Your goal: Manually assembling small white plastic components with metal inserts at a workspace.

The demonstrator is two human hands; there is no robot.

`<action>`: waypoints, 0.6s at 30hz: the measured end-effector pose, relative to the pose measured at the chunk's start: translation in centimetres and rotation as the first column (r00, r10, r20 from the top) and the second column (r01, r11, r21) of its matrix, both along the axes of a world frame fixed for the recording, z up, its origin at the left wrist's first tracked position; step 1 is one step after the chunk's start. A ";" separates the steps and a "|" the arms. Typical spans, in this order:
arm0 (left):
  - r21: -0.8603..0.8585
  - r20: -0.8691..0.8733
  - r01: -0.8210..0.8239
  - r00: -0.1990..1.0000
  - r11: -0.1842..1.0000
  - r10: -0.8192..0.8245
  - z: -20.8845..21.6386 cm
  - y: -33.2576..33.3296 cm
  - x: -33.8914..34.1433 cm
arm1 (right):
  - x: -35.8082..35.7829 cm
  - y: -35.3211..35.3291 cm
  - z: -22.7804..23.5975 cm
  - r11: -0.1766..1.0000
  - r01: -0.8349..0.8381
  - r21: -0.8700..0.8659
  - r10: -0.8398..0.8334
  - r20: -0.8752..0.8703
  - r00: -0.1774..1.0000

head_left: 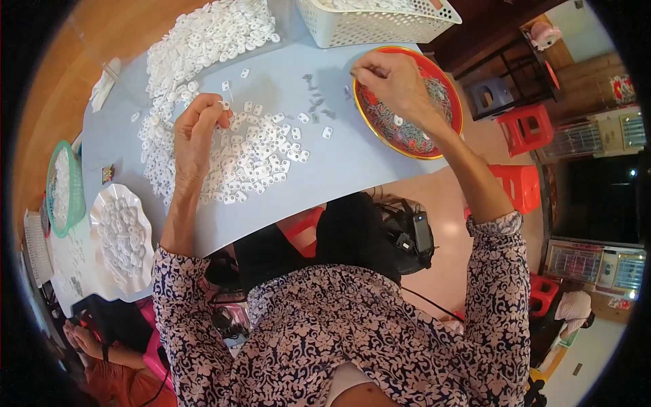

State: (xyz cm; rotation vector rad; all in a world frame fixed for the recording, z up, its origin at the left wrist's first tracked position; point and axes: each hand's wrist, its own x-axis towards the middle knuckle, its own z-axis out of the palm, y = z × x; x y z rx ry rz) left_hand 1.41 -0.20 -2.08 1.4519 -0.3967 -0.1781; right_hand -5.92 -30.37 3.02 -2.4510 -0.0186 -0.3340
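Note:
My left hand [194,136] is closed, pinching a small white plastic piece [226,105] at its fingertips, above the table. Just beyond it, another white piece with a thin stem lies or stands; I cannot tell which. Below and right of this hand spread many flat white pieces with holes [261,159]. My right hand [397,85] is over a round red bowl with a gold rim [456,125], which holds many thin grey metal pieces [437,95]. Its thumb and fingers are pinched together at the bowl's left edge; a tiny dark thing may be between them.
Loose grey metal bits [315,102] lie mid-table. A heap of white pieces [210,34] and a white perforated basket [380,28] stand at the back. To the left are a scalloped white plate [148,261] and a green basket [76,197]. Another person's hand [83,339] shows lower left.

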 end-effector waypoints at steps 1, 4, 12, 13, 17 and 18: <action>0.003 0.001 -0.005 1.000 1.000 0.005 0.1 0.0 0.0 | 0.2 0.7 0.0 1.000 -0.017 0.016 0.018 -0.047 0.999; 0.008 0.007 -0.005 1.000 1.000 0.005 0.1 0.0 0.0 | 1.6 1.7 -0.9 0.958 -0.211 -0.196 0.232 0.090 0.968; 0.015 -0.002 0.004 1.000 1.000 -0.004 0.1 -0.5 -0.5 | 4.2 2.9 -3.0 0.818 -0.374 -0.437 0.414 -0.004 0.910; 0.045 -0.001 0.003 1.000 0.999 -0.003 0.2 -0.6 -0.6 | 4.5 3.0 -3.0 0.820 -0.368 -0.439 0.406 -0.009 0.914; 0.076 0.017 0.016 1.000 0.997 -0.018 -0.3 -0.3 -0.4 | 5.2 3.5 -2.9 0.824 -0.360 -0.437 0.355 -0.097 0.930; 0.075 0.015 0.015 1.000 0.997 -0.017 -0.3 -0.3 -0.3 | 5.2 3.4 -2.7 0.824 -0.361 -0.436 0.355 -0.098 0.930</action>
